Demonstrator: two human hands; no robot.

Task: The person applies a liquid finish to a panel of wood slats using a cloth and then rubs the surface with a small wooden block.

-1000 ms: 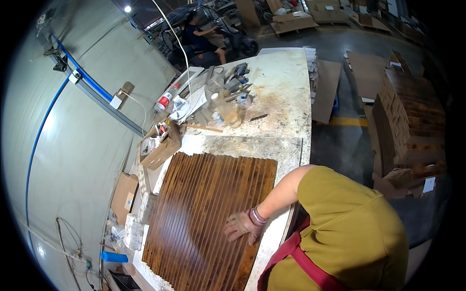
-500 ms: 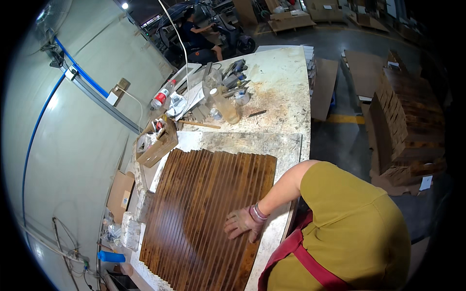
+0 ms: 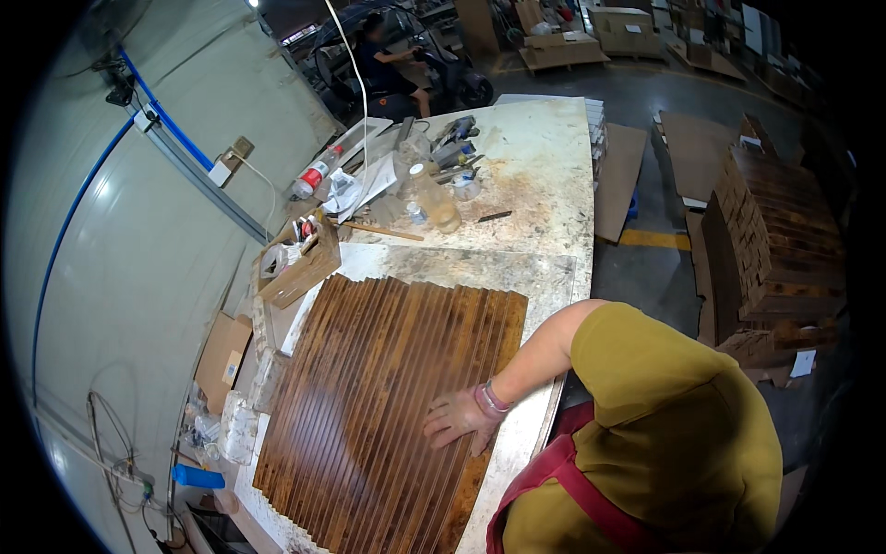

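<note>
My right hand (image 3: 458, 417) lies palm down with its fingers spread on a wide sheet of dark brown wooden strips (image 3: 369, 397). It rests near the sheet's right side, and a reddish band circles the wrist. The strips lie side by side, glossy, with staggered ends along the far and near edges. They sit on a pale, stained board on the workbench (image 3: 544, 166). My left hand is out of the picture.
Beyond the strips stand a wooden box (image 3: 303, 268), a bottle of yellowish liquid (image 3: 436, 201), a red-labelled bottle (image 3: 317, 173) and several tools. A blue bottle (image 3: 197, 476) is at the lower left. Stacked brown boards (image 3: 784, 231) stand right; a person sits on a vehicle behind.
The view has turned slightly. My right hand stays flat on the strips in nearly the same spot.
</note>
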